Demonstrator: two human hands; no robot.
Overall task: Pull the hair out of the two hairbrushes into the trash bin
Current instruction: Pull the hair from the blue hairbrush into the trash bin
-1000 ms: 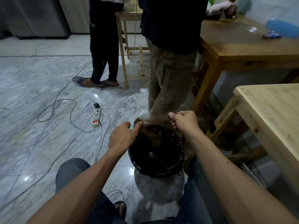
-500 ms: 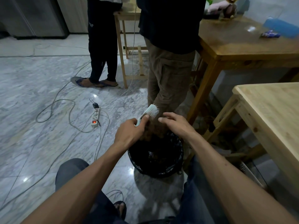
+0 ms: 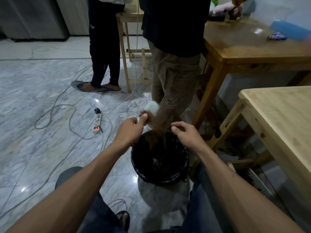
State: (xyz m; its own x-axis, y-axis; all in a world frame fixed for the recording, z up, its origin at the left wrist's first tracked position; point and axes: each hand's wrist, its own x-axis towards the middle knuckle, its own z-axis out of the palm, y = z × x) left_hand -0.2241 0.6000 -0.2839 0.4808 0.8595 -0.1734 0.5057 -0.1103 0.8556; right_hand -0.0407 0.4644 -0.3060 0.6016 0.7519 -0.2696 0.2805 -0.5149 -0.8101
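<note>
Brush [image 3: 152, 107]: white, gripped by left hand [image 3: 130, 132] above bin [image 3: 168, 179].
Hair [image 3: 159, 126]: brown clump trailing from brush into bin.
Right hand [image 3: 186, 136]: fingers curled beside hair; grip unclear.

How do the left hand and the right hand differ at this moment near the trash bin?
The left hand grips the white hairbrush; the right hand holds no brush. The left hand's thumb lies against the hair, while the right hand's fingers curl loosely next to it; whether they pinch hair is unclear. Both hover near the trash bin.
</note>
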